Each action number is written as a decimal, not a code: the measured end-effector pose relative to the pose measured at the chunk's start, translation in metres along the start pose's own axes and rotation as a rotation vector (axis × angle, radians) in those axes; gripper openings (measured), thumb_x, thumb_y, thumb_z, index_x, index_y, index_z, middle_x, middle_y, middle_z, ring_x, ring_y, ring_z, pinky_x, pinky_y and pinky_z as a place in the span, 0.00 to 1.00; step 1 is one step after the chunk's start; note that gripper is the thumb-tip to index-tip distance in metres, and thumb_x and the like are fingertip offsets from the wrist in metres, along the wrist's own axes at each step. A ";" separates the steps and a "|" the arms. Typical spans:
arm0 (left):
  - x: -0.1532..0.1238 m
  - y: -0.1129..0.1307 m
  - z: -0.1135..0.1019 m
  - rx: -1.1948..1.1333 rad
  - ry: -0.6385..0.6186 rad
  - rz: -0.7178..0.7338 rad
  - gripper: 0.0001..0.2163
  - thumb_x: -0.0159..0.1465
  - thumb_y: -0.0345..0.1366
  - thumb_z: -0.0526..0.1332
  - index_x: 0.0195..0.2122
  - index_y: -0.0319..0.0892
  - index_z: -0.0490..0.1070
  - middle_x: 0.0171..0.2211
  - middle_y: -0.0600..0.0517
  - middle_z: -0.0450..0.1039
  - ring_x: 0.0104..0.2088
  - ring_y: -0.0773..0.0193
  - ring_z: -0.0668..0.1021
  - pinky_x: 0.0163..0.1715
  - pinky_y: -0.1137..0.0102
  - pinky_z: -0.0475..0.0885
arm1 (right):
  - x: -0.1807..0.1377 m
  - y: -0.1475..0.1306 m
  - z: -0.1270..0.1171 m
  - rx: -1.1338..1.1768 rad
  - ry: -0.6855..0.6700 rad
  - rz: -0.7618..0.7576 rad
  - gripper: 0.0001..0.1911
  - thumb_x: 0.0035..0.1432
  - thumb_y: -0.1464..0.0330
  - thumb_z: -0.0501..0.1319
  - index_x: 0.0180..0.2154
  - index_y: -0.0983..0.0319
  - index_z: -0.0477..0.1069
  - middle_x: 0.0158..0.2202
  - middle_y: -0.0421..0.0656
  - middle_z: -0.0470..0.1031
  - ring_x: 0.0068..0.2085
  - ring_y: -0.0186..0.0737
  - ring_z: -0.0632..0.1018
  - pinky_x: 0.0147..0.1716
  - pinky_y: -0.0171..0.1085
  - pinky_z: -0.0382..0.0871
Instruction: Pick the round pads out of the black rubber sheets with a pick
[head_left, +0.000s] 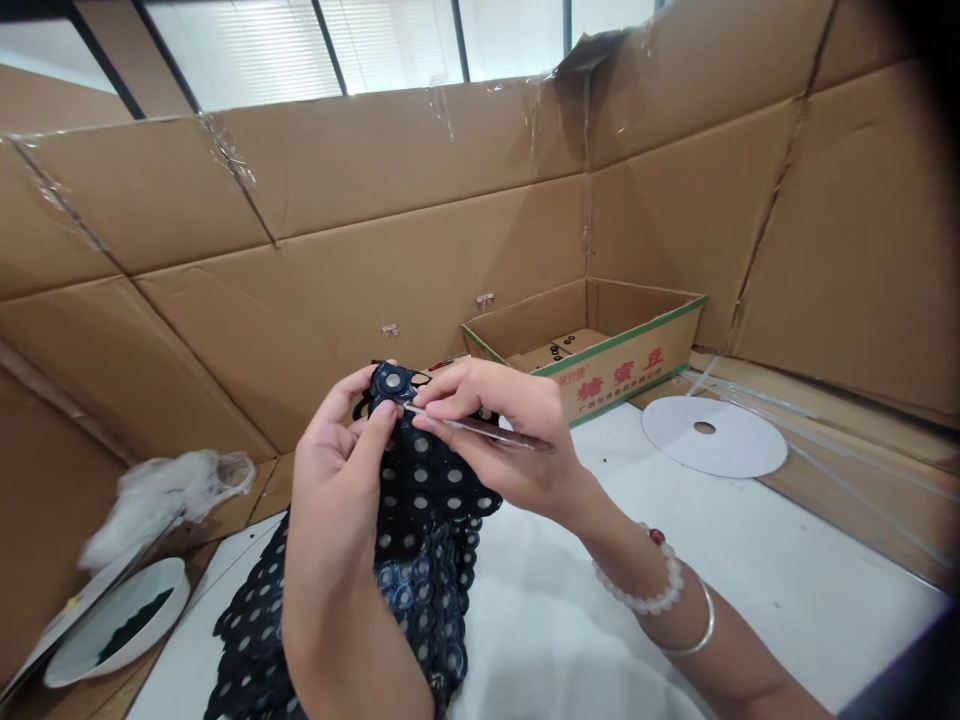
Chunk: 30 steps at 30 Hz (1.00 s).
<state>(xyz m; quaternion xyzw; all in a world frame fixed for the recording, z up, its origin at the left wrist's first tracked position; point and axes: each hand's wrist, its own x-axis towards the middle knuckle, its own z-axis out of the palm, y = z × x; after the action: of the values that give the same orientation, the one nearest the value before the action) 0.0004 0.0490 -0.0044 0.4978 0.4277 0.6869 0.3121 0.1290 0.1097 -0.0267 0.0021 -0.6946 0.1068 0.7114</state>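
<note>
A dark piece (418, 485) patterned with rows of pale round dots hangs from my hands and spreads over the white table. My left hand (345, 440) pinches its upper edge between thumb and fingers, beside a larger ringed disc (392, 382). My right hand (495, 415) is closed around a thin pen-like tool (499, 432) with a translucent handle. The tool's narrow tip points left and meets the piece close to my left thumb. Whether the tip goes through the material cannot be made out. Lower down, the piece lies in bunched, shiny folds.
Cardboard walls (360, 200) enclose the white tabletop (570, 580). Behind my right hand stands an open carton (637, 360) with small black rings inside. A white disc (712, 455) lies to the right. At left are a white bowl (169, 610) with dark contents and a crumpled plastic bag (172, 490).
</note>
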 end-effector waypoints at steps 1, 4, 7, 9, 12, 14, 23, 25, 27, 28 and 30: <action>-0.001 0.000 0.000 0.007 -0.003 0.006 0.11 0.59 0.35 0.69 0.43 0.50 0.77 0.31 0.58 0.81 0.31 0.68 0.82 0.28 0.80 0.75 | 0.000 0.000 0.000 -0.001 0.005 -0.001 0.08 0.59 0.75 0.65 0.30 0.60 0.68 0.31 0.43 0.79 0.34 0.37 0.80 0.36 0.35 0.76; -0.001 0.000 0.001 0.031 0.002 0.005 0.12 0.59 0.35 0.69 0.45 0.50 0.75 0.27 0.59 0.80 0.28 0.66 0.82 0.24 0.79 0.73 | -0.002 -0.001 0.002 -0.048 0.007 0.000 0.07 0.61 0.74 0.63 0.31 0.59 0.68 0.32 0.42 0.79 0.35 0.36 0.81 0.36 0.34 0.76; -0.001 -0.001 0.002 0.057 0.028 -0.005 0.14 0.59 0.36 0.68 0.46 0.51 0.74 0.25 0.59 0.79 0.30 0.64 0.83 0.22 0.79 0.72 | -0.004 -0.001 0.004 -0.144 -0.021 -0.009 0.07 0.62 0.74 0.61 0.32 0.59 0.68 0.33 0.41 0.80 0.35 0.35 0.81 0.36 0.33 0.76; -0.001 -0.001 0.004 0.071 0.043 0.000 0.14 0.59 0.36 0.68 0.46 0.50 0.74 0.25 0.58 0.79 0.33 0.62 0.83 0.25 0.78 0.73 | -0.005 -0.001 0.005 -0.206 -0.022 -0.030 0.07 0.63 0.74 0.60 0.31 0.59 0.68 0.34 0.42 0.80 0.34 0.35 0.81 0.35 0.33 0.75; -0.002 0.002 0.007 0.075 0.059 0.006 0.14 0.58 0.36 0.68 0.46 0.48 0.73 0.25 0.58 0.78 0.36 0.60 0.83 0.30 0.74 0.76 | -0.006 -0.001 0.007 -0.247 -0.002 -0.062 0.08 0.62 0.74 0.62 0.30 0.60 0.68 0.34 0.43 0.81 0.34 0.35 0.81 0.34 0.33 0.75; -0.003 0.004 0.008 0.068 0.072 0.000 0.15 0.57 0.36 0.68 0.46 0.48 0.72 0.25 0.58 0.78 0.36 0.59 0.83 0.32 0.72 0.76 | -0.006 -0.001 0.007 -0.243 0.009 -0.074 0.08 0.62 0.74 0.63 0.30 0.60 0.68 0.34 0.43 0.81 0.34 0.35 0.82 0.34 0.33 0.75; -0.006 0.002 0.006 0.144 0.041 0.026 0.15 0.61 0.38 0.66 0.49 0.51 0.73 0.28 0.57 0.77 0.29 0.66 0.79 0.28 0.75 0.73 | -0.004 -0.004 0.008 -0.386 0.030 -0.116 0.10 0.63 0.74 0.62 0.28 0.61 0.67 0.33 0.43 0.82 0.33 0.35 0.82 0.32 0.33 0.75; -0.006 -0.001 0.005 0.193 0.018 0.076 0.15 0.63 0.38 0.65 0.51 0.52 0.72 0.29 0.57 0.76 0.25 0.68 0.75 0.22 0.76 0.69 | -0.006 -0.003 0.010 -0.485 0.042 -0.136 0.11 0.63 0.75 0.61 0.27 0.61 0.67 0.33 0.43 0.82 0.33 0.36 0.82 0.34 0.34 0.75; -0.005 -0.003 0.005 0.236 0.003 0.110 0.15 0.64 0.38 0.63 0.52 0.52 0.72 0.28 0.56 0.74 0.22 0.70 0.71 0.19 0.77 0.66 | -0.008 0.000 0.013 -0.537 0.048 -0.144 0.11 0.62 0.76 0.60 0.27 0.61 0.67 0.32 0.43 0.82 0.35 0.38 0.82 0.35 0.35 0.75; -0.005 -0.004 0.004 0.254 -0.003 0.119 0.16 0.64 0.37 0.63 0.53 0.51 0.71 0.27 0.57 0.73 0.21 0.70 0.70 0.19 0.77 0.65 | -0.009 0.002 0.014 -0.541 0.051 -0.141 0.11 0.62 0.76 0.60 0.28 0.61 0.67 0.31 0.43 0.82 0.35 0.38 0.82 0.36 0.36 0.75; -0.004 -0.005 0.004 0.289 -0.021 0.117 0.16 0.65 0.37 0.62 0.55 0.50 0.70 0.25 0.57 0.71 0.21 0.69 0.69 0.20 0.77 0.65 | -0.011 0.005 0.015 -0.523 0.064 -0.124 0.10 0.63 0.76 0.60 0.28 0.61 0.68 0.30 0.42 0.81 0.35 0.38 0.82 0.35 0.36 0.74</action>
<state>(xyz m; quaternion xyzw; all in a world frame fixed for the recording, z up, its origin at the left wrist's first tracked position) 0.0057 0.0488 -0.0095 0.5687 0.4891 0.6301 0.2009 0.1132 0.1109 -0.0378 -0.1427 -0.6744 -0.1200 0.7144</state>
